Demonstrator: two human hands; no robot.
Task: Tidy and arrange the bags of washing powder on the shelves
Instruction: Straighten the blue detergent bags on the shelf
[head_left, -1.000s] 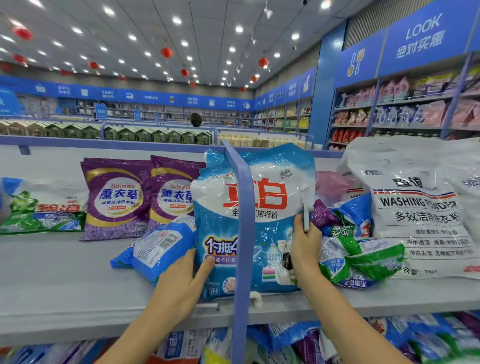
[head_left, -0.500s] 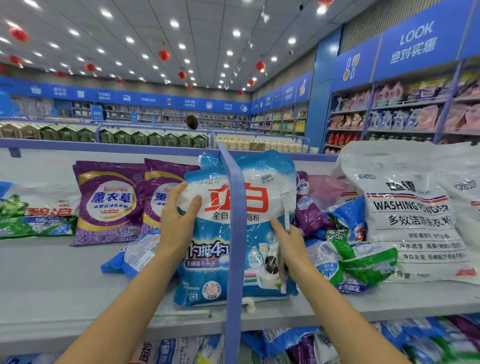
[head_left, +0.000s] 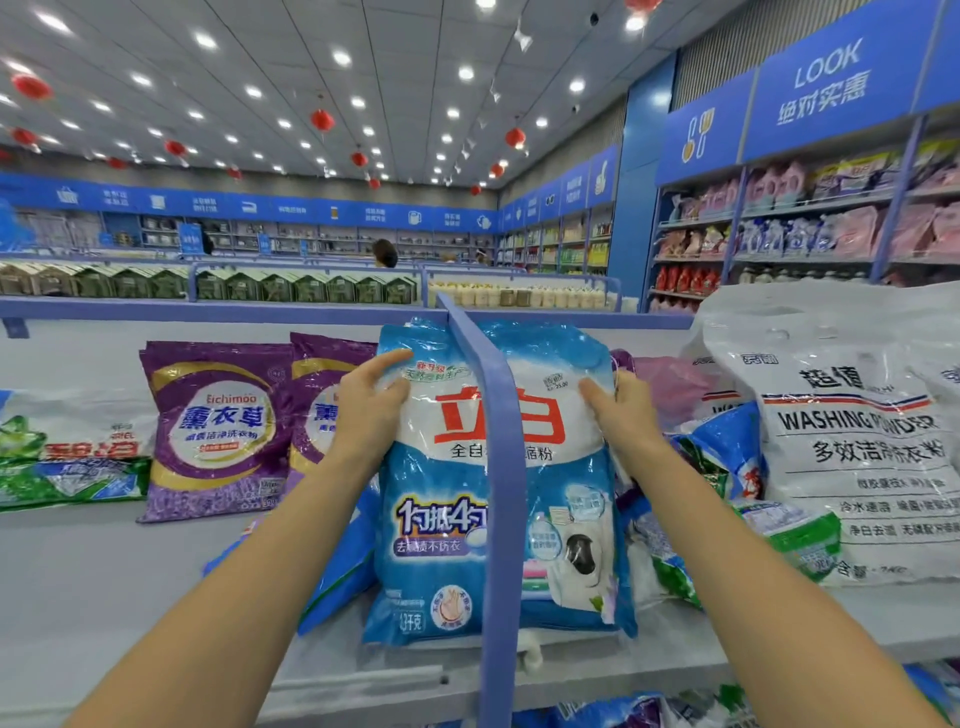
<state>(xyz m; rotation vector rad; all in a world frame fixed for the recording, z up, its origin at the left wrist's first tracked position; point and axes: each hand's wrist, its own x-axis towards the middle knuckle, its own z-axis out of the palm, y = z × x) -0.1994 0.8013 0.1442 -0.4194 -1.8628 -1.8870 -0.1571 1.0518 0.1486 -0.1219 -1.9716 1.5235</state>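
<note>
Glossy crinkled blue washing powder bag (head_left: 431, 519), red characters, upright on shelf (head_left: 104, 597), gripped by left hand (head_left: 371, 410) and right hand (head_left: 621, 415).

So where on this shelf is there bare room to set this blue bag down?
Best patch: the bare grey shelf left of the blue divider, in front of the purple bags and green bag. A thin strip lies along the front edge below the white bag. Right of the divider is crowded with piled bags.
</note>
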